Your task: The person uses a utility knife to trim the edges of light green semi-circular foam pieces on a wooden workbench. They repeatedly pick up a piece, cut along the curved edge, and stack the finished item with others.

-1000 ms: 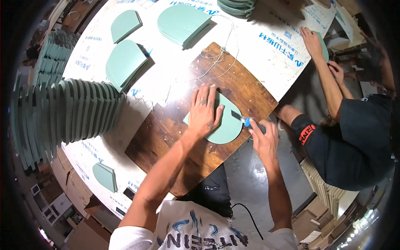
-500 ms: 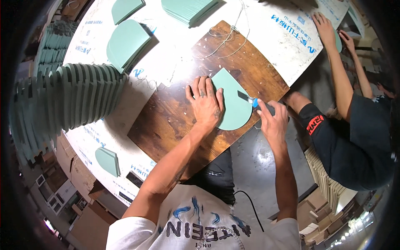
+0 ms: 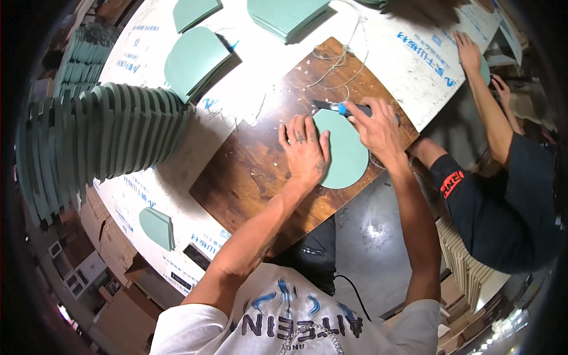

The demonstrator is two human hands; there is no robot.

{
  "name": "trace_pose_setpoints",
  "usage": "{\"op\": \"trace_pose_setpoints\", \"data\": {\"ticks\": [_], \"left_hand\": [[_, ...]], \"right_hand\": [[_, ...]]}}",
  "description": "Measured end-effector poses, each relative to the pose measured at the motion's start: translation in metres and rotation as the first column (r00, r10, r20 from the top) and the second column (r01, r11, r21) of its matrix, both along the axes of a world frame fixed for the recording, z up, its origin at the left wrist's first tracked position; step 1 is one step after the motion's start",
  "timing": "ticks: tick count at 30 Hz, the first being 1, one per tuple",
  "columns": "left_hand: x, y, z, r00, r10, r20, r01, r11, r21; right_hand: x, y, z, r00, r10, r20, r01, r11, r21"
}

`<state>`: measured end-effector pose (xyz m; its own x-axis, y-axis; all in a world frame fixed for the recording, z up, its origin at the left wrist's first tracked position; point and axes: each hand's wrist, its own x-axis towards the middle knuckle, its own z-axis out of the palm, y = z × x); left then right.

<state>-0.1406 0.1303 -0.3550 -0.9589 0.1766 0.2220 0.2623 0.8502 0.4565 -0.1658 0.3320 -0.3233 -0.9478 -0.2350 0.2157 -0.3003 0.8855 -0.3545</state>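
Lying flat on a dark wooden board (image 3: 254, 171), a pale green rounded sheet (image 3: 346, 157) sits toward the board's right edge, its curved side pointing near and right. The left hand (image 3: 305, 151) presses down on the sheet's left part, palm flat and fingers spread wide, the fingertips reaching onto the bare wood on the far side. The right hand (image 3: 376, 127) is closed around a utility knife (image 3: 343, 108) with a blue slider and dark body; the fingers are curled tight on the handle, and the blade end lies at the sheet's far straight edge, pointing left. Loose pale string (image 3: 340, 59) curls on the far end of the board.

The board rests on a white printed table (image 3: 260, 89). Left of the board stands a long row of green sheets on edge (image 3: 106, 136), fanned like ribs. Farther off lie a flat stack of green sheets (image 3: 195, 59), a second stack (image 3: 287, 15) at the far edge, and another piece (image 3: 195, 12) at the far left. A small green stack (image 3: 157, 228) lies on the near left part of the table.

On the right, another person in dark shorts (image 3: 509, 201) leans over the table, one hand (image 3: 467, 50) flat on the white surface beside a green piece (image 3: 485, 71), the other hand (image 3: 502, 89) lower, just off the table edge; whether it holds anything cannot be told.
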Motion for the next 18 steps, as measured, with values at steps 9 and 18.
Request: {"op": "trace_pose_setpoints", "data": {"ticks": [9, 18], "left_hand": [[0.0, -0.003, -0.001, 0.993, -0.099, -0.057, 0.1, 0.995, 0.018], [0.002, 0.0, 0.007, 0.99, -0.104, -0.1, 0.113, 0.99, 0.089]], "right_hand": [[0.001, -0.007, -0.004, 0.993, -0.121, -0.001, 0.121, 0.993, -0.017], [0.235, 0.011, 0.003, 0.654, -0.7, 0.287, 0.744, 0.524, -0.415]]}}
